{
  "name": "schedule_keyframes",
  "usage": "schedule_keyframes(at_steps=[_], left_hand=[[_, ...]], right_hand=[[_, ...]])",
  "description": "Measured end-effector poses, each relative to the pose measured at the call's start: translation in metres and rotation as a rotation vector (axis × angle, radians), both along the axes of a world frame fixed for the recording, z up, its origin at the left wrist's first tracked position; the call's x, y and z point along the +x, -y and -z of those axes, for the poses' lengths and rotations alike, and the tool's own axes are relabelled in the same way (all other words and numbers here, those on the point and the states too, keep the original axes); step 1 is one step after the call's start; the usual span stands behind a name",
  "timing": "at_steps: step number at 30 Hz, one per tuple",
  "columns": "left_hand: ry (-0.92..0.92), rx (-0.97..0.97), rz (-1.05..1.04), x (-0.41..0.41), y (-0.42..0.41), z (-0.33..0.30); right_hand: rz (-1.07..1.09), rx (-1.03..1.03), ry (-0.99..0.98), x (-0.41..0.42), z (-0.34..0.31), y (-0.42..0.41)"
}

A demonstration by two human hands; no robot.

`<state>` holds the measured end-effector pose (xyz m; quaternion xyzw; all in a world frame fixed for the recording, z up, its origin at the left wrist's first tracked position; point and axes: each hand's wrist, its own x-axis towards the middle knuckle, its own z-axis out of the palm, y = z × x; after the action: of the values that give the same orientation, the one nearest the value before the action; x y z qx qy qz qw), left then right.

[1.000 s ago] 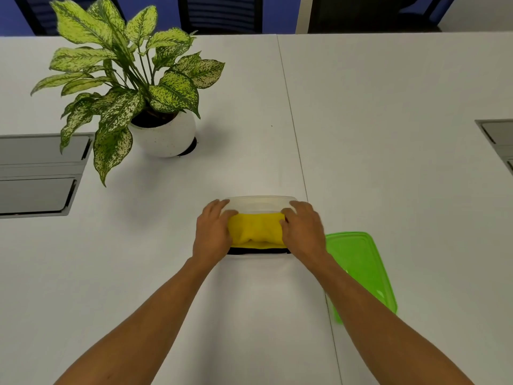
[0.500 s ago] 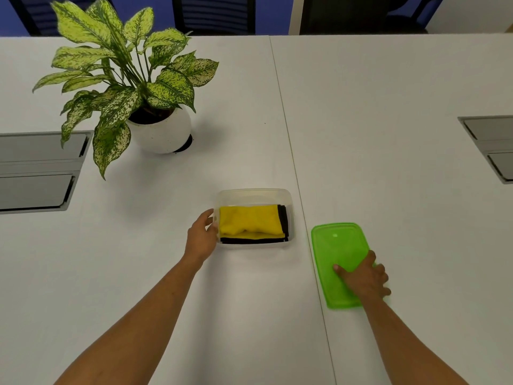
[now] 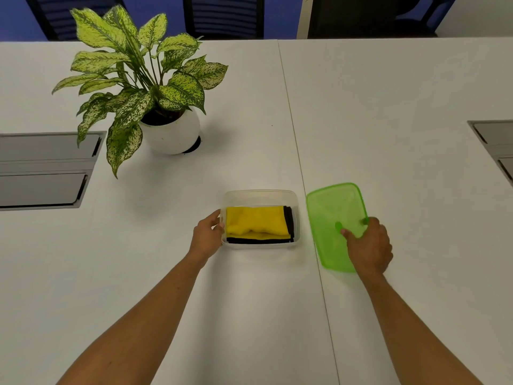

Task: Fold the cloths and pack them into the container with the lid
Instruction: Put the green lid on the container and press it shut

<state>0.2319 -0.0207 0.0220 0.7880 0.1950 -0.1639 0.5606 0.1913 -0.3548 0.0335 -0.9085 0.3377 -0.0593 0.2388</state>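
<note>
A clear plastic container (image 3: 259,195) stands near the middle of the white table. Inside it lies a folded yellow cloth (image 3: 255,220) on top of a folded black cloth (image 3: 259,240). My left hand (image 3: 206,237) holds the container's left wall, thumb on the rim. To the right, a translucent green lid (image 3: 331,209) is tilted up off the table. My right hand (image 3: 367,247) grips its near right part, with the thumb on top and fingers underneath showing through the plastic.
A potted plant (image 3: 169,132) with mottled leaves stands at the back left. Grey cable hatches are set into the table at the far left (image 3: 44,168) and far right (image 3: 497,145). A seam (image 3: 294,140) runs down the table between container and lid. Chairs stand beyond the far edge.
My right hand left the yellow cloth, went right to the green lid and has lifted it, tilted. My left hand shifted from the cloth to the container's left wall.
</note>
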Motion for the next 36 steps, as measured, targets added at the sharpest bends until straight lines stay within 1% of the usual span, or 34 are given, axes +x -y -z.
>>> schedule_keyframes(at_steps=[2,4,6,7,10,12,14,16,19,21,26,30,34,36], left_hand=[[-0.004,-0.002,0.011,-0.001,0.000,0.000],[-0.008,0.001,0.011,-0.002,0.000,0.000],[-0.003,0.004,0.008,-0.002,-0.001,0.002],[0.001,0.011,0.007,-0.002,-0.001,0.003],[0.025,0.011,-0.016,-0.002,-0.001,0.006],[0.038,-0.015,-0.047,-0.003,-0.002,0.008],[0.037,-0.026,-0.059,-0.004,-0.003,0.011],[0.041,-0.026,-0.057,-0.003,-0.005,0.014],[0.044,-0.056,-0.055,-0.002,-0.007,0.016],[0.048,-0.111,-0.059,-0.003,-0.007,0.017],[-0.014,-0.334,-0.075,-0.006,-0.012,0.017],[-0.029,-0.400,-0.105,-0.007,-0.013,0.017],[-0.094,-0.479,-0.148,-0.010,-0.014,0.017],[-0.115,-0.477,-0.144,-0.010,-0.013,0.015]], right_hand=[[-0.072,-0.031,0.166,0.012,-0.013,-0.010],[-0.196,-0.017,0.322,0.023,-0.024,-0.025],[-0.367,0.009,0.373,0.031,-0.032,-0.046],[-0.457,-0.006,0.353,0.034,-0.034,-0.057],[-0.727,-0.141,0.296,0.037,-0.031,-0.090],[-0.863,-0.197,0.120,0.037,-0.023,-0.108],[-0.941,-0.250,-0.050,0.034,-0.008,-0.119],[-0.985,-0.309,-0.112,0.031,0.006,-0.127],[-1.059,-0.337,-0.117,0.027,0.017,-0.134],[-1.114,-0.345,-0.134,0.026,0.024,-0.135],[-1.112,-0.337,-0.153,0.026,0.032,-0.133],[-1.112,-0.344,-0.185,0.025,0.031,-0.136],[-1.130,-0.393,-0.182,0.023,0.035,-0.135],[-1.142,-0.412,-0.182,0.022,0.036,-0.135]])
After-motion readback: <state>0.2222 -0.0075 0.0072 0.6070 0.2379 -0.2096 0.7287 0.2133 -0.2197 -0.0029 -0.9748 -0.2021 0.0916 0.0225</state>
